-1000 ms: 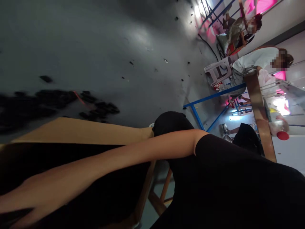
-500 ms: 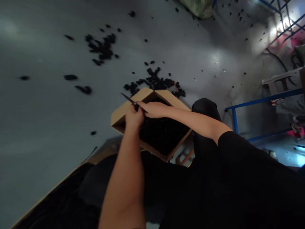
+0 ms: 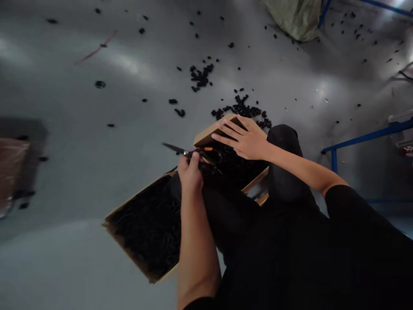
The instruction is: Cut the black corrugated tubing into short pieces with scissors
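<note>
My left hand (image 3: pixel 191 172) is closed around a pair of scissors (image 3: pixel 174 148), gripping it near the pivot. The blades point left over the floor, and the dark handles with an orange patch extend to the right. Fingers spread, my right hand (image 3: pixel 247 140) reaches over the cardboard box (image 3: pixel 206 134) between my legs, its fingertips at the far flaps; whether they touch is hard to tell. Small black pieces (image 3: pixel 232 165) fill that box. Beside my left leg stands a second cardboard box (image 3: pixel 127 254), also full of black pieces.
Piles of black pieces (image 3: pixel 243 105) lie on the grey floor just beyond the box, with more scattered around. A large sack (image 3: pixel 297 19) sits at the top right. Blue metal frame bars (image 3: pixel 368 138) stand to the right. A brownish package (image 3: pixel 11 168) lies at far left.
My hands have come apart: the left now holds the scissors alone, and the right has opened and moved over the box's far flaps. The view has swung left, showing more of the second box.
</note>
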{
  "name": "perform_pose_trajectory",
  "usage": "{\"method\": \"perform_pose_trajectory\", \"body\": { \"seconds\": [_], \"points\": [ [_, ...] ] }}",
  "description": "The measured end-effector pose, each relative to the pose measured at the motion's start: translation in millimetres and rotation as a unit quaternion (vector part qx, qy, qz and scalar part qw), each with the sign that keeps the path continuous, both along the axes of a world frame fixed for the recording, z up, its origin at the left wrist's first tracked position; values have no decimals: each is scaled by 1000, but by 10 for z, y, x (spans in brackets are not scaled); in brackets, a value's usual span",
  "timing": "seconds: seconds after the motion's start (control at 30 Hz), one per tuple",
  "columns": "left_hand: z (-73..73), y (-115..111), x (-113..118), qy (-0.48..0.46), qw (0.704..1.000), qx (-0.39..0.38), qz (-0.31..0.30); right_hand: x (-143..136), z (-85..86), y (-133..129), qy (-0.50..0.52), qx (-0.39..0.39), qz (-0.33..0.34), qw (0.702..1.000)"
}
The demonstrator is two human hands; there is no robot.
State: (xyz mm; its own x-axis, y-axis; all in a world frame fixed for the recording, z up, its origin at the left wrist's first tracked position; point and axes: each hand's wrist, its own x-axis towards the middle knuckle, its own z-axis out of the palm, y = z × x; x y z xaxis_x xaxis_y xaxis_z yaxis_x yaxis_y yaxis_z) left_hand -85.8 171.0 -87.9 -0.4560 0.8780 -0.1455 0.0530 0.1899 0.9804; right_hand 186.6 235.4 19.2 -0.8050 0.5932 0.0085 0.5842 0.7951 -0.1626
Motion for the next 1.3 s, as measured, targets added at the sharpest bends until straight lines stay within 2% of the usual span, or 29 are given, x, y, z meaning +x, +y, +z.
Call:
{"method": "perform_pose_trajectory", "body": {
  "seconds": [0.03,0.1,0.17,0.2,0.27,0.37,0.47,0.57,0.7,0.8,0.87,0.97,1.03,1.1,1.2,1.3],
  "points": [
    [51,-301,-44,-54,998,-4,23,83,107,-124,23,17,17,999],
    [125,-852,-64,-94,994,-14,57,224,311,-317,68,28,47,996],
    [163,-1240,-8,-60,995,-30,77,314,518,-441,100,11,56,993],
    [173,-1356,40,-20,996,-40,71,339,624,-486,110,-6,53,993],
    [190,-1445,158,85,994,-58,34,355,837,-561,121,-48,39,991],
    [225,-1377,325,214,974,-67,-25,332,1100,-664,158,-118,10,980],
    [243,-1291,387,251,964,-76,-48,307,1231,-742,212,-163,-15,964],
    [219,-1260,354,245,964,-86,-61,332,1233,-745,227,-154,-21,961],
    [208,-1239,348,229,967,-89,-65,585,1122,-672,165,-86,-8,982],
    [286,-1307,424,203,974,-83,-52,966,912,-728,114,-22,-47,992],
    [349,-1422,486,157,982,-76,-65,1264,631,-842,85,3,-105,991],
    [370,-1677,574,132,986,-76,-73,1669,5,-1060,44,22,-187,981],
    [335,-1897,628,126,986,-79,-70,1861,-389,-1223,25,12,-201,979],
    [286,-2133,671,122,987,-87,-62,1976,-628,-1389,13,15,-212,977],
    [216,-2416,707,124,986,-109,-31,2013,-706,-1595,12,23,-218,976],
    [164,-2507,759,139,982,-124,4,1946,-679,-1723,14,13,-208,978]
  ]
}}
